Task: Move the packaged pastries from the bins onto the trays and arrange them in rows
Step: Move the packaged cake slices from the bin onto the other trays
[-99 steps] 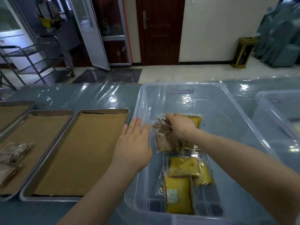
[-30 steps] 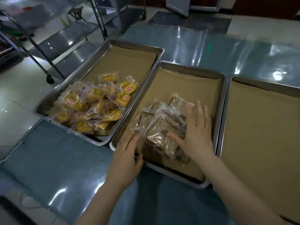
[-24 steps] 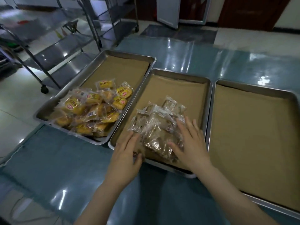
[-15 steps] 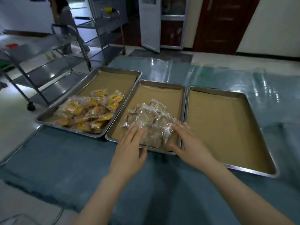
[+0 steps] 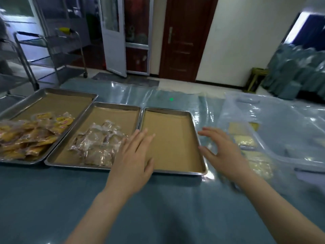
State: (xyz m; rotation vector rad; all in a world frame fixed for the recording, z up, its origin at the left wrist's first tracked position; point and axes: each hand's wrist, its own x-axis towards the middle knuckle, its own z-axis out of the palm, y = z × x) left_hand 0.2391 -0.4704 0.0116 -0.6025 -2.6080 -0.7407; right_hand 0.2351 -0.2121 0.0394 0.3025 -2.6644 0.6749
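Three steel trays lined with brown paper sit side by side on the table. The left tray [image 5: 52,93] holds a heap of yellow packaged pastries [image 5: 29,136]. The middle tray [image 5: 116,107] holds a pile of brown pastries in clear wrappers [image 5: 95,143]. The right tray [image 5: 168,138] holds only its paper. My left hand [image 5: 133,161] hovers flat and empty over the seam between the middle and right trays. My right hand [image 5: 221,152] is spread and empty beside the right tray's right rim. A clear plastic bin [image 5: 274,120] at the right holds yellow pastries [image 5: 246,141].
The table has a blue-green cover under glossy plastic film. Steel rack carts [image 5: 51,53] stand on the floor at the back left. A white door and a dark wooden door [image 5: 186,37] lie beyond the table. A second clear bin edge shows at far right.
Both hands have left the brown pastry pile and moved right: the left now over the trays' seam, the right past the right tray toward the bin. The view has swung right.
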